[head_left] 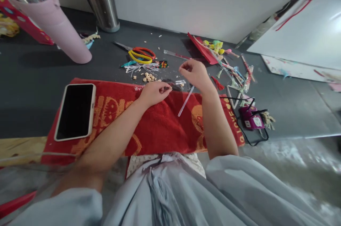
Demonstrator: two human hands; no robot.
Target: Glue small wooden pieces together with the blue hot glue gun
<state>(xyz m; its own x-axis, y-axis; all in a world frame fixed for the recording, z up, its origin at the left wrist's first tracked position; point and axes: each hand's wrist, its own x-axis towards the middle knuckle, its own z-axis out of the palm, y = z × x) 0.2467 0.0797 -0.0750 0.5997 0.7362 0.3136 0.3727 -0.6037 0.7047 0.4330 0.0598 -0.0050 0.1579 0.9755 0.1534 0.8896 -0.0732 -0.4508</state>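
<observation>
My left hand rests at the far edge of the red towel. Its thumb and fingers are pinched together on something too small to make out. My right hand is held up to the right of it, fingers curled into a pinch; what is in them, if anything, is hidden. Between my forearms a thin translucent tube lies slanted on the towel. Just beyond my left hand sit several small pale beads. Behind them is a bundle of white strings, near scissors with orange and yellow handles.
A phone lies on the towel's left side. A pink bottle and a metal post stand at back left. Rightward are a red packet, a red tassel, wrapped sticks and a purple box with black cord.
</observation>
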